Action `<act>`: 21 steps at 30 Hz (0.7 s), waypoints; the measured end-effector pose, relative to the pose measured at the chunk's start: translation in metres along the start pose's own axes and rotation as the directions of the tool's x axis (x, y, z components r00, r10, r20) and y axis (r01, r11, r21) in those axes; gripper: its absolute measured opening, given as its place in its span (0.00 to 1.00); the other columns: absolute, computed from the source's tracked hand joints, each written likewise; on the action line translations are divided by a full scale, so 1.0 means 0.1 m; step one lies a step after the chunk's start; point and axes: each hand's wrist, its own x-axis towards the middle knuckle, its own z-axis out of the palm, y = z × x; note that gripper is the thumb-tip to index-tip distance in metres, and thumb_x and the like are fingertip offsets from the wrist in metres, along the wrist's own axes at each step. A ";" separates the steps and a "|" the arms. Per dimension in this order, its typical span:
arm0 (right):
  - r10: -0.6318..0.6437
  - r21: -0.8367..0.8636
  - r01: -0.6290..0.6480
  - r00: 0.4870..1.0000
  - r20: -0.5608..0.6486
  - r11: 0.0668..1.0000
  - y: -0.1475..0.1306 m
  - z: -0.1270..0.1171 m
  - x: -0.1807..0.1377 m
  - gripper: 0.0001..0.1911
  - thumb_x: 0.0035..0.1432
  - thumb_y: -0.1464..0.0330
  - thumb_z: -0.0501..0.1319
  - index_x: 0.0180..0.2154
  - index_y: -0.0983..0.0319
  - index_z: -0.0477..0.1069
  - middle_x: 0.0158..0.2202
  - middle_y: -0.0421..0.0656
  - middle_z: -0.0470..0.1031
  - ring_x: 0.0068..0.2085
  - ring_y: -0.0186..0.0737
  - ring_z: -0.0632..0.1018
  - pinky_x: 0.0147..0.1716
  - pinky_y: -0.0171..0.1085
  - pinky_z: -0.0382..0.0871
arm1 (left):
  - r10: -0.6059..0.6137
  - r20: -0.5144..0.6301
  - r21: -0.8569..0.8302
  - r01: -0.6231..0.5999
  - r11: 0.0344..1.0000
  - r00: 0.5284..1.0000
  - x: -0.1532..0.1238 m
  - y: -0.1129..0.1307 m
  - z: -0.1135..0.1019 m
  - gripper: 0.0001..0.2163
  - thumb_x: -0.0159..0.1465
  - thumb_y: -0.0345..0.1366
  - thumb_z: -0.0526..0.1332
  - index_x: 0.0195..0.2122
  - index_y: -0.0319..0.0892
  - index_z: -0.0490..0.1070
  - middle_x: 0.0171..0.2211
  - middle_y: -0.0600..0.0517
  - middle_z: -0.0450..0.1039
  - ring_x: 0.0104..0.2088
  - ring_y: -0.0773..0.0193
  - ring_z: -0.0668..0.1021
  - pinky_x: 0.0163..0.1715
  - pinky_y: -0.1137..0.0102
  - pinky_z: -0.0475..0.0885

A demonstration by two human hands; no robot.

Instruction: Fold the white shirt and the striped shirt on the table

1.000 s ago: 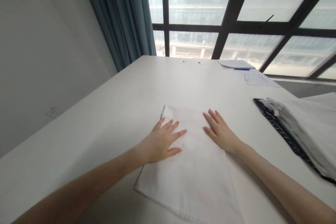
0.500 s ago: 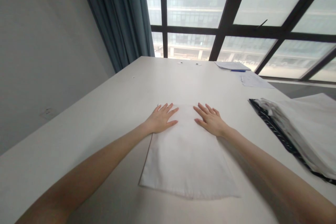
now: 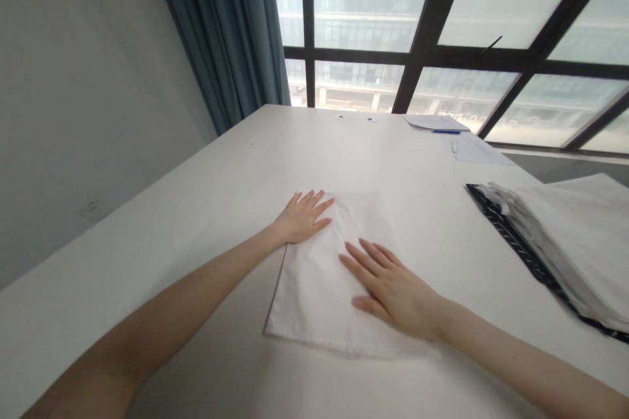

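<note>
Left hand flat, fingers spread, on far-left corner of folded white cloth; right hand flat, open, nearer its right edge, on white table.

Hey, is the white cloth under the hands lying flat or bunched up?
Flat. The white cloth lies smooth on the table, with the left hand and right hand resting open on it.

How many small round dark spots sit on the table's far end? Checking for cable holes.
2: both lie near the far edge of the table by the window, one left of the other.
</note>
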 end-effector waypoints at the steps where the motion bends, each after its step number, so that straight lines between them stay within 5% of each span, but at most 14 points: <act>1: -0.016 0.002 0.016 1.000 0.005 1.000 -0.02 -0.01 -0.04 0.33 0.67 0.50 0.47 0.68 0.56 0.50 0.69 0.48 0.48 0.69 0.55 0.50 0.64 0.55 0.51 | 0.000 0.006 -0.001 0.000 1.000 1.000 0.00 0.01 -0.01 0.26 0.71 0.50 0.45 0.68 0.47 0.51 0.69 0.43 0.48 0.67 0.47 0.54 0.63 0.50 0.47; 7: -0.030 0.024 0.028 0.998 0.059 0.999 0.35 -0.15 -0.04 0.34 0.64 0.47 0.49 0.68 0.50 0.49 0.69 0.43 0.51 0.68 0.53 0.53 0.64 0.61 0.43 | -0.108 -0.027 0.070 0.109 0.992 0.994 -0.10 0.11 -0.02 0.28 0.71 0.48 0.47 0.68 0.40 0.52 0.68 0.37 0.48 0.67 0.42 0.54 0.62 0.46 0.47; 12: 0.028 0.120 -0.043 0.992 0.122 0.992 0.62 -0.29 0.10 0.35 0.62 0.46 0.51 0.66 0.52 0.54 0.66 0.44 0.58 0.67 0.52 0.58 0.64 0.60 0.47 | 0.023 -0.015 0.055 -0.023 0.998 1.000 -0.22 0.10 -0.03 0.26 0.71 0.44 0.45 0.68 0.37 0.52 0.69 0.39 0.47 0.68 0.52 0.52 0.65 0.54 0.44; 16: 0.087 0.100 -0.088 0.996 0.011 0.991 0.38 -0.22 0.26 0.27 0.67 0.54 0.50 0.61 0.61 0.64 0.63 0.50 0.64 0.64 0.49 0.63 0.64 0.55 0.50 | 0.036 0.089 -0.047 -0.032 0.998 0.995 -0.18 -0.06 -0.08 0.26 0.71 0.47 0.45 0.68 0.44 0.49 0.69 0.44 0.46 0.68 0.54 0.52 0.65 0.54 0.45; 21: -0.080 0.123 0.080 0.997 -0.001 0.989 -0.07 -0.02 0.34 0.31 0.68 0.58 0.48 0.66 0.67 0.54 0.68 0.52 0.53 0.68 0.48 0.53 0.65 0.49 0.50 | 0.068 0.139 -0.112 -0.053 0.992 0.988 -0.14 -0.19 -0.09 0.24 0.72 0.47 0.44 0.69 0.50 0.48 0.70 0.48 0.45 0.69 0.59 0.52 0.65 0.56 0.45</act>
